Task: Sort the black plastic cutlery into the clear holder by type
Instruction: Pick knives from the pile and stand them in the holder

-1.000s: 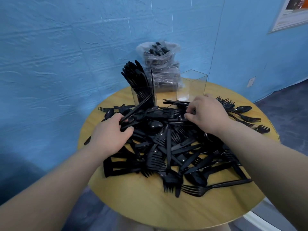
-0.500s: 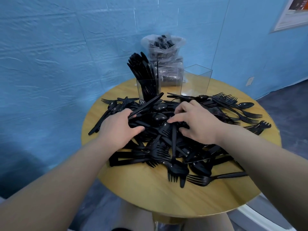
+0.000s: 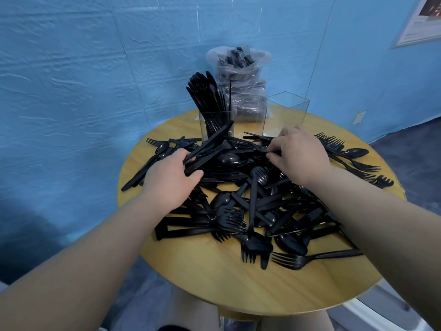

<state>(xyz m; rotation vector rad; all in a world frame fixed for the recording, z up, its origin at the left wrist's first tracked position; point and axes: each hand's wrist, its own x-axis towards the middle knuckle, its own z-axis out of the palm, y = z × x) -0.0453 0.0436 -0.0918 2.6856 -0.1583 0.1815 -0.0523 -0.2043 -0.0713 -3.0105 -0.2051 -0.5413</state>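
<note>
Here, the loose cutlery pile (image 3: 250, 194) of black forks, spoons and knives covers the middle of your round wooden surface (image 3: 214, 278), with more forks (image 3: 334, 144) strewn toward the right edge. Behind the pile stands the clear holder (image 3: 285, 115): its left compartment is packed with upright knives (image 3: 207, 96), while the right one shows nothing inside. Your left hand (image 3: 170, 177) grips a bundle of knives (image 3: 210, 149) that slants up toward the holder. Your right hand (image 3: 298, 158) pinches a thin black piece at the pile's far side; which type, you cannot tell. A plastic bag (image 3: 238, 82) of cutlery sits behind the holder, against the blue wall (image 3: 71, 80).
</note>
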